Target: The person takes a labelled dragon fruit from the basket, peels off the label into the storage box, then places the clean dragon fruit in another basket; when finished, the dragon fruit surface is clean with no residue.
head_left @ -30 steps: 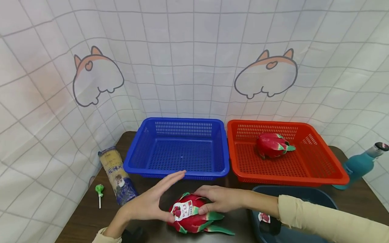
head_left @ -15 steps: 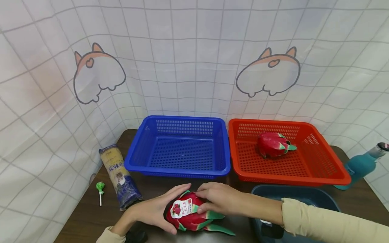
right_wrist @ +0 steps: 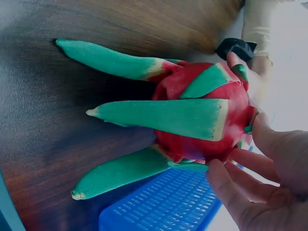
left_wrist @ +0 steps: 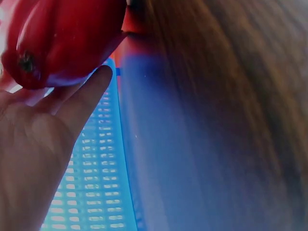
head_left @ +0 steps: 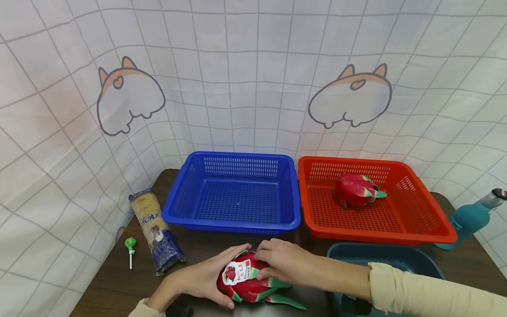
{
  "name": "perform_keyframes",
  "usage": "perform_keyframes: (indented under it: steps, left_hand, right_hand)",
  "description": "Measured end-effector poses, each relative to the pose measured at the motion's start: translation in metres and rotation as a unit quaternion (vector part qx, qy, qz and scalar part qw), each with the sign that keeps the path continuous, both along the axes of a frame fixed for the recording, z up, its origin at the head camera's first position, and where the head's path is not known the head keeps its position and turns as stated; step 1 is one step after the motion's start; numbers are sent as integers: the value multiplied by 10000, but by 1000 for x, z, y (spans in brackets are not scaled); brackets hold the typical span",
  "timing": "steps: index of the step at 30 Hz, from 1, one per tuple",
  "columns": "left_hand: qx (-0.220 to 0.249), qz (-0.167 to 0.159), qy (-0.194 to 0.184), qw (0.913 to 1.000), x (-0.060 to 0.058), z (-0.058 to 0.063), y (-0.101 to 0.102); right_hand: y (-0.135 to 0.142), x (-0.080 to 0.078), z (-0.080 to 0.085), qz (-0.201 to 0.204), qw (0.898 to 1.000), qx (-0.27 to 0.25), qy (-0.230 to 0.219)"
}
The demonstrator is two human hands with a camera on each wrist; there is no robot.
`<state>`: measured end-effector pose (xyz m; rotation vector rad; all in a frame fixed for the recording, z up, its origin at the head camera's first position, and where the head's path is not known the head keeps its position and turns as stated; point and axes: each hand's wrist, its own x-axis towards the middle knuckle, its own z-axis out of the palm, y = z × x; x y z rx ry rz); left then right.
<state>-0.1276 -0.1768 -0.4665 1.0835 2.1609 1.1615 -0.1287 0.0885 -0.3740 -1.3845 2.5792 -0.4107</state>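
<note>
A red dragon fruit (head_left: 253,289) with green scales and a white label lies on the dark table in front of the blue basket. My left hand (head_left: 203,278) cups its left end, thumb on the near side and fingers on the far side. From the right, my right hand (head_left: 287,263) grips the upper side with fingers and thumb. The right wrist view shows the long green scales (right_wrist: 168,115) pointing away from that hand. In the left wrist view, the smooth red end of the dragon fruit (left_wrist: 72,41) rests against the left hand.
A blue basket (head_left: 233,225) stands behind the fruit. Beside it, a red basket (head_left: 376,235) holds another dragon fruit (head_left: 358,190). A dark blue tub (head_left: 396,247) sits under the right forearm. A bag of pasta (head_left: 156,231) and a lollipop (head_left: 130,246) lie left; a turquoise bottle (head_left: 471,216) stands right.
My left hand has closed in from beside the dragon fruit to cup its left end. The right hand keeps its grip, and the fruit has hardly moved.
</note>
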Motion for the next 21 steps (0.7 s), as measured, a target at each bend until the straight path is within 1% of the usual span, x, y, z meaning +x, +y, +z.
perform_keyframes:
  steps: [2,5,7,9,12,17,21]
  left_hand:
    - [-16,38,167,9999,1,-1,2]
    - [22,95,756,9971,1,-3,4]
    - [124,133,1125,9935,0,-4,5]
    - [239,147,1347,9905,0,-5,6]
    - [427,166,1462,9882,-2,-5,6]
    - [701,122,1735,9823,-3,-7,9]
    - [854,68,1965,9767,0,-4,11]
  right_hand:
    - [-1,1,1,36,9999,11,95]
    - [-2,3,1,103,9996,13,259]
    - [-2,4,2,139,9993,5,334]
    - [-2,4,2,197,9989,-32,415]
    - [-2,4,2,240,9989,-68,397]
    - [-3,4,5,279,9994,-83,189]
    - [-5,5,6,146,9999,-26,7]
